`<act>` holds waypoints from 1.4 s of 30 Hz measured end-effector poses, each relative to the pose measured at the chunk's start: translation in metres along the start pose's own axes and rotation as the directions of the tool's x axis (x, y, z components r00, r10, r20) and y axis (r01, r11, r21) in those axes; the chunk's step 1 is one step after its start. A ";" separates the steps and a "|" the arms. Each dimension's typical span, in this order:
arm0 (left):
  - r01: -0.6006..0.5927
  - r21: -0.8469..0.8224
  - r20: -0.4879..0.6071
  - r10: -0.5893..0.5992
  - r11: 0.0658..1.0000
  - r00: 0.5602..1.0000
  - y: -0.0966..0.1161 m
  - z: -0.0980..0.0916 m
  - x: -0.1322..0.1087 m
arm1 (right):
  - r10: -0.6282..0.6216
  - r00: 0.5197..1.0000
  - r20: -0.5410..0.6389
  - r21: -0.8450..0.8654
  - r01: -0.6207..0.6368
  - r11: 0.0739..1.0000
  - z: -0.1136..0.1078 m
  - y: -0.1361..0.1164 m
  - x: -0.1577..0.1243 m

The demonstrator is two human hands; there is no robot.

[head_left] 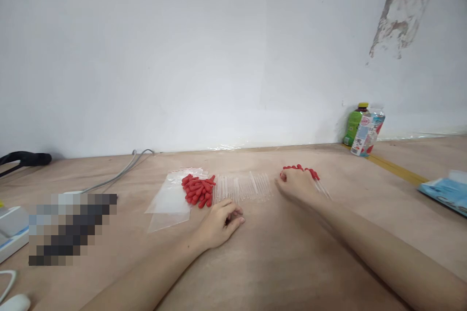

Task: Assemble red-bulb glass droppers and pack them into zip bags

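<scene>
My left hand (222, 222) rests on the wooden table with its fingers loosely curled and the thumb apart, holding nothing that I can see. Just beyond it lies a row of thin clear glass tubes (242, 187). A heap of red rubber dropper bulbs (199, 190) sits left of the tubes, partly on clear plastic bags (166, 204). Further right, my right hand (296, 183) is closed over a row of droppers with red bulbs (313, 173). Their clear stems show on its right side. Whatever lies between its fingertips is hidden.
A green bottle (352, 126) and a printed pouch (368, 133) stand against the wall at the right. Near the right edge lies a blue packet (445, 193). At left are a grey cable (116, 176), a blurred-out dark object (76, 233) and a white mouse (15, 302).
</scene>
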State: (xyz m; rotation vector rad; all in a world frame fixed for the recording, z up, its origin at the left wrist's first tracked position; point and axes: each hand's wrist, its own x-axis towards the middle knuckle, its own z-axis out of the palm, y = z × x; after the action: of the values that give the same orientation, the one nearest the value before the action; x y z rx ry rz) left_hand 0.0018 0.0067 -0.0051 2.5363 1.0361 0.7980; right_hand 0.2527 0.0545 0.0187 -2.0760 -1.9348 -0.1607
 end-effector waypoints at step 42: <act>0.158 -0.069 -0.125 -0.166 0.985 0.978 0.003 -0.013 0.011 | -0.393 0.830 -0.396 0.395 0.540 0.743 0.009 -0.030 -0.070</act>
State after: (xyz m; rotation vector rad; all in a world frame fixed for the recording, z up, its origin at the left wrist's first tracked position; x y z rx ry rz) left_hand 0.0022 0.0134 0.0111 2.3412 1.2234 0.9424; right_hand 0.2162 -0.0085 -0.0051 -1.1358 -2.0104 -0.0583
